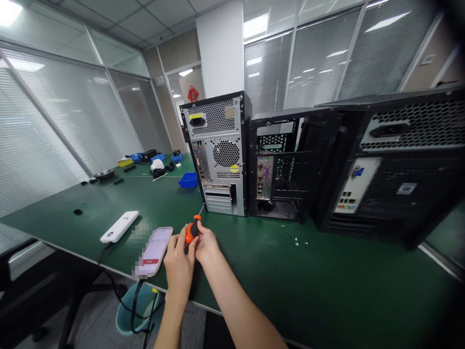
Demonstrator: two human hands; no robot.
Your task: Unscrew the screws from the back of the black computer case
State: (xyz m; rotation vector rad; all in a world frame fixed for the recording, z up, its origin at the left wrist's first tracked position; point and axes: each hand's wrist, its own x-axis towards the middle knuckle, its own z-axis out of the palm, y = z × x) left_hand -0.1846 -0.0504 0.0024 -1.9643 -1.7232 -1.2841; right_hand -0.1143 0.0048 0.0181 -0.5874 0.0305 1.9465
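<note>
An orange and black screwdriver point(193, 231) is held between my two hands above the green table, its thin shaft pointing up and away toward the computer cases. My left hand point(179, 256) closes its fingers on the handle from the left. From the right, my right hand point(208, 244) pinches the same handle. Beyond the tip stands a silver-backed computer case point(221, 165), upright with its rear side facing me. A phone point(157, 251) showing a timer lies just left of my left hand.
Two black cases, an opened one point(286, 208) and a larger one point(385, 194), stand to the right. Small screws point(296, 241) lie before them. A white power bank point(119, 227), a blue tray point(188, 180) and a metal bowl point(104, 174) are leftward. Below the edge is a bucket point(125, 320).
</note>
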